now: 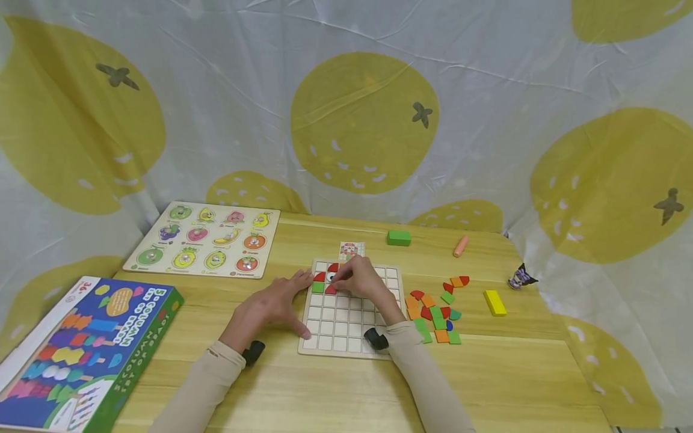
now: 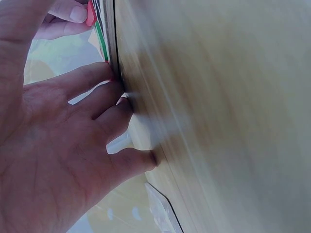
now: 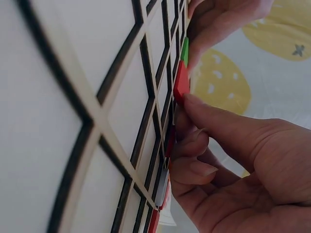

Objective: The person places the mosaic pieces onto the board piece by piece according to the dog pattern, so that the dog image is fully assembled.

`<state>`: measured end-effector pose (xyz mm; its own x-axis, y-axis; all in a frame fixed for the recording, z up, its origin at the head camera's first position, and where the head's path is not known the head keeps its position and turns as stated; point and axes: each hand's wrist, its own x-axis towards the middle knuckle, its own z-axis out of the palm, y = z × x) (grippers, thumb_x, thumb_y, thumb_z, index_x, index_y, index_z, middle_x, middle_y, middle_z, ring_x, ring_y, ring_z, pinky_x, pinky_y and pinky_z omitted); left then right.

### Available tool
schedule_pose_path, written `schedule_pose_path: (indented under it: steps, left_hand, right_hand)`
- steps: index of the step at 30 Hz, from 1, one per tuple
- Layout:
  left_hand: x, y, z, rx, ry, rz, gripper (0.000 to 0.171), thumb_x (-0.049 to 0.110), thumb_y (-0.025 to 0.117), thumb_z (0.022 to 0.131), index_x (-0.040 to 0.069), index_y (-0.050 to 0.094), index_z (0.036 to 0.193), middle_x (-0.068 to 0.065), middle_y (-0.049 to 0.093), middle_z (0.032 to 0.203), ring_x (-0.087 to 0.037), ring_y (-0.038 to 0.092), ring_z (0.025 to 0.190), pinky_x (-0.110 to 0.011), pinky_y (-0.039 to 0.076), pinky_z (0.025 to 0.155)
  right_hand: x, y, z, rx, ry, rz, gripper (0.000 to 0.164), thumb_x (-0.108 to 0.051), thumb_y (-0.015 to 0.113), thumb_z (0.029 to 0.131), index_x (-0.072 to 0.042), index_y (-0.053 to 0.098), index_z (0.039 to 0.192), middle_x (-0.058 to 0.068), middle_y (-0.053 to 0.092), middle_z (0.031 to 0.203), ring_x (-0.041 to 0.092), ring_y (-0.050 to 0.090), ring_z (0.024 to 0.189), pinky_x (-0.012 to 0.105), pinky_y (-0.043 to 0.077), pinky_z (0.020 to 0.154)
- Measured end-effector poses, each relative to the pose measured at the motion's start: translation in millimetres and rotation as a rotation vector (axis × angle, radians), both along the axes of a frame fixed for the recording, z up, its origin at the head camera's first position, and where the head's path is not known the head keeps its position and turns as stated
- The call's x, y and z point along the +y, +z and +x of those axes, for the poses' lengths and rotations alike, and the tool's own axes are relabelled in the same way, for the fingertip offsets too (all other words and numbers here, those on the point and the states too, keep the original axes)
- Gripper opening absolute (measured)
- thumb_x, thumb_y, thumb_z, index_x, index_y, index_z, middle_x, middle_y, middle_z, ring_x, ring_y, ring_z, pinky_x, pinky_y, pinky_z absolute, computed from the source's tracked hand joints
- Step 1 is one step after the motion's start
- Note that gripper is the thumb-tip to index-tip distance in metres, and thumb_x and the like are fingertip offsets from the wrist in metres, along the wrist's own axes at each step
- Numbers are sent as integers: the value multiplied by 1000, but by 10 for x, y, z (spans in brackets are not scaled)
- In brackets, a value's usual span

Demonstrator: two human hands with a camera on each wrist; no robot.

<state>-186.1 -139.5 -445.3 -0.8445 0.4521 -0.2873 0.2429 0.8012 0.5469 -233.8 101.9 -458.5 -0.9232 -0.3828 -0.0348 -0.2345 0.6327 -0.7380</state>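
My right hand (image 1: 361, 278) is over the upper left of a white gridded wooden board (image 1: 341, 329). Between its thumb and fingers it pinches a red quarter-round tile (image 3: 181, 83), right at the grid beside a green tile (image 3: 185, 51). More red tiles (image 1: 320, 277) and a piece with a black dot (image 1: 332, 278) lie in nearby squares, partly hidden by the fingers. My left hand (image 1: 273, 304) rests along the board's left edge, fingers spread, thumb at the lower left corner. Seen from the left wrist, the fingers of the left hand (image 2: 73, 126) reach the board's side.
Loose coloured tiles (image 1: 437, 319) lie right of the board. A small pattern card (image 1: 352, 248) sits behind it. Farther out are a green block (image 1: 399, 238), an orange stick (image 1: 461, 246), a yellow block (image 1: 495, 303), a figurine (image 1: 521, 277), a fruit puzzle (image 1: 203, 240) and a toy box (image 1: 81, 355).
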Motion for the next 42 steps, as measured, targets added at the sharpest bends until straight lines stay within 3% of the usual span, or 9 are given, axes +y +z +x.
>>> schedule_pose_path:
  steps: [21,25,30,34,42]
  left_hand:
    - [-1,8,2,7,-7,-11,129,50,103,66,15,36,170,-15,25,178,-54,30,157,-68,36,121]
    - [-2,4,1,2,-5,-8,129,50,103,66,15,35,170,-14,24,178,-54,29,157,-69,35,121]
    - [15,-13,2,-15,0,1,128,49,103,66,16,36,170,-14,23,179,-54,27,158,-69,34,122]
    - [27,-24,4,-17,2,2,128,49,104,66,16,36,170,-13,24,179,-53,27,158,-69,35,121]
    - [-13,-22,9,-10,7,13,128,49,103,66,16,35,170,-13,23,179,-54,25,159,-70,32,122]
  right_hand:
    - [-27,4,25,-16,-18,10,6,1,87,89,-5,85,87,1,77,81,10,63,74,23,52,68]
    - [48,29,12,35,11,-20,2,-4,87,91,-3,85,91,1,78,84,9,64,74,23,53,68]
    - [427,166,18,131,24,-104,9,-10,81,98,-2,85,102,6,80,91,20,72,78,26,58,69]
    - [886,244,85,140,-5,-109,13,-12,79,100,-3,84,109,7,81,97,28,73,82,28,58,70]
    - [1686,121,229,97,-79,-51,16,-9,81,97,-1,83,111,6,78,93,20,68,79,27,57,67]
